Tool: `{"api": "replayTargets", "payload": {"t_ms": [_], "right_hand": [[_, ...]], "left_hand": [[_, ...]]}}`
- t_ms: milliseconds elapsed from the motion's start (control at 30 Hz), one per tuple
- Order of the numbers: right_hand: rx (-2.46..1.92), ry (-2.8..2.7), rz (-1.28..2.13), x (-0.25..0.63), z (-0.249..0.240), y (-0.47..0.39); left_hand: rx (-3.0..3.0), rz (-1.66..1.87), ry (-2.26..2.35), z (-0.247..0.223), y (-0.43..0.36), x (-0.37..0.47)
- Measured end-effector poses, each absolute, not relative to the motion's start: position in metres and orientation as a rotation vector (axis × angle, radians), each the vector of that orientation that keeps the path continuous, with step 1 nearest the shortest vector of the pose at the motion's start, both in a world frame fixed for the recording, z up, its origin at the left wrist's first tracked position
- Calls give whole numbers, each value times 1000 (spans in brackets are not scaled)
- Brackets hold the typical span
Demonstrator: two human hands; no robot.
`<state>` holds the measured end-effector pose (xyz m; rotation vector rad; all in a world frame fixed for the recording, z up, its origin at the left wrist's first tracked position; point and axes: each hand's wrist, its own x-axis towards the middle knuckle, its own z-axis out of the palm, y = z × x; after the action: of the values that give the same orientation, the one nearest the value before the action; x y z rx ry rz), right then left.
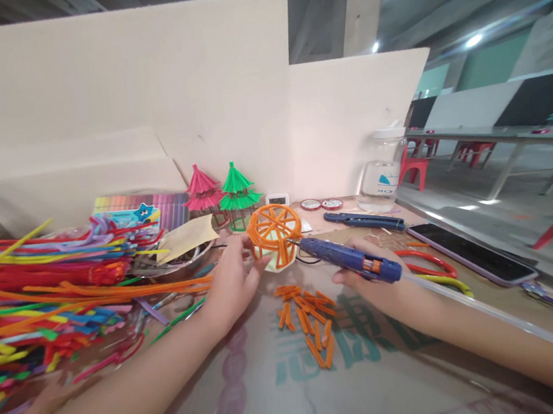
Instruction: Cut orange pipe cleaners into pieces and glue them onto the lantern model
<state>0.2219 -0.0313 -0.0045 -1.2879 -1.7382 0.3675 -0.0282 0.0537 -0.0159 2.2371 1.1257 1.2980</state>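
My left hand (pixel 234 276) holds an orange pipe-cleaner frame (pixel 276 234) by its left side; the frame has a round, spoked top and a pale piece under it. In my right hand (pixel 374 282) is a blue glue gun (pixel 348 257), its nozzle touching or very near the frame's right side. A clear glue stick trails back from the gun over my right forearm. Short orange pieces (pixel 313 317) lie in a loose pile on the table below the frame.
Colourful pipe cleaners (pixel 38 283) heap at the left. Behind stand a pink tree (pixel 198 190), a green tree (pixel 236 188) and a clear bottle (pixel 380 171). A blue cutter (pixel 363 220), red-handled scissors (pixel 429 261) and a phone (pixel 468 254) lie at the right.
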Motion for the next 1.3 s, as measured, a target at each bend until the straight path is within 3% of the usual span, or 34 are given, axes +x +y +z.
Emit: {"api": "replayTargets", "payload": {"t_ms": [1300], "right_hand": [[-1389,-1784,491,220,-4,-31]], "left_hand": [[2168,1252,1180,-20,58,-29]]}}
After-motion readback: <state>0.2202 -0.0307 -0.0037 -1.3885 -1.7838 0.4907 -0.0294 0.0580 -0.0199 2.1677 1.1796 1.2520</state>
